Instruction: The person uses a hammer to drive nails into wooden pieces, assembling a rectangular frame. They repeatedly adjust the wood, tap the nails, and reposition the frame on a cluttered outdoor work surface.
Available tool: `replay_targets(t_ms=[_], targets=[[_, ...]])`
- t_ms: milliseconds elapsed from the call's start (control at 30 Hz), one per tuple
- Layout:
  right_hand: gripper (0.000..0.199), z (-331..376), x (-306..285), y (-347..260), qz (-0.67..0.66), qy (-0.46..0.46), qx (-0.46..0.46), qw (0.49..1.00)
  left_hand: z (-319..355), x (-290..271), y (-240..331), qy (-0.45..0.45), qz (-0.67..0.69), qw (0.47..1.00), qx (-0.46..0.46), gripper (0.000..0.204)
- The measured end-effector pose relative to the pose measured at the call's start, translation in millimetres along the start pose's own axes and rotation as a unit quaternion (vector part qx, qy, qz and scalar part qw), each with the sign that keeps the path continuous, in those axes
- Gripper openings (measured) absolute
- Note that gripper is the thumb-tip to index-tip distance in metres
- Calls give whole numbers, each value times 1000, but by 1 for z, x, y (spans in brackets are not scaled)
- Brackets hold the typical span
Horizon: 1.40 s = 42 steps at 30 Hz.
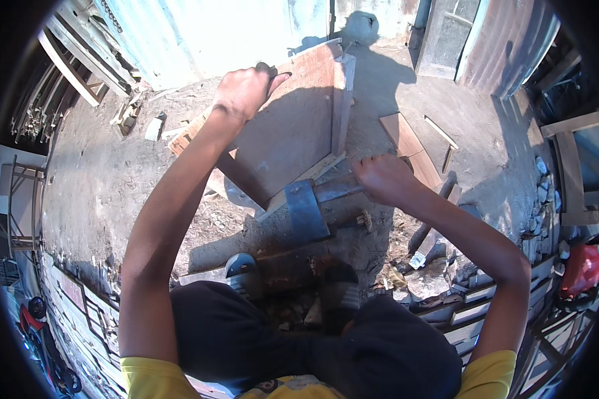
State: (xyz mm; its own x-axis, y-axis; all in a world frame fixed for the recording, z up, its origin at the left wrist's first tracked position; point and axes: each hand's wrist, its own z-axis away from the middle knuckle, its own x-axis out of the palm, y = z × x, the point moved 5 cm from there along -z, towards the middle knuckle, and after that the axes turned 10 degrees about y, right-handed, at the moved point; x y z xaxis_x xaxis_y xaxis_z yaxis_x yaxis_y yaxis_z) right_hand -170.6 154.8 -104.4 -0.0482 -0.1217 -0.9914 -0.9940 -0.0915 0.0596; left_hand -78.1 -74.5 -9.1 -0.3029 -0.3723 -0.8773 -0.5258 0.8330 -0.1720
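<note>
My left hand [243, 93] is closed round the upper left edge of a wooden panel [286, 123], which stands tilted on the ground in front of me. Wooden strips frame its right and lower edges, like a shallow box. Off to the right, my right hand [387, 179] grips the wooden handle of a short tool with a broad blue-grey head [306, 211]. That head lies by the panel's lower corner, above a dark timber; whether it touches the wood I cannot tell. My feet, in sandals [243, 272], are just below it.
A flat brown board [409, 147] and thin sticks lie on the dirt floor to the right. Wood scraps and rubble surround my feet. Timber lengths [73, 73] lean at the far left. Corrugated sheeting [213, 36] stands at the back. A red object [581, 269] is at the right edge.
</note>
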Motion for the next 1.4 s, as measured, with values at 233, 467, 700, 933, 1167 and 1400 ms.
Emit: replay_targets(t_ms=[233,467,700,933,1167,1400], targets=[[24,21,-8,57,-62,57,297,951,-9,7,32,75,-3,996,51,58],[20,19,-28,-42,8,-9,-50,999,0,-2,25,83,4,994,66,58],[25,23,-30,99,39,36,359,932,-15,11,49,90,58,991,77,54],[25,31,-61,-6,23,-63,98,993,-13,18,32,36,39,998,47,53],[21,36,-39,42,-11,-43,145,988,-12,8,38,33,50,995,80,54],[26,90,18,81,-69,-103,398,909,-12,14,40,43,48,997,49,54]])
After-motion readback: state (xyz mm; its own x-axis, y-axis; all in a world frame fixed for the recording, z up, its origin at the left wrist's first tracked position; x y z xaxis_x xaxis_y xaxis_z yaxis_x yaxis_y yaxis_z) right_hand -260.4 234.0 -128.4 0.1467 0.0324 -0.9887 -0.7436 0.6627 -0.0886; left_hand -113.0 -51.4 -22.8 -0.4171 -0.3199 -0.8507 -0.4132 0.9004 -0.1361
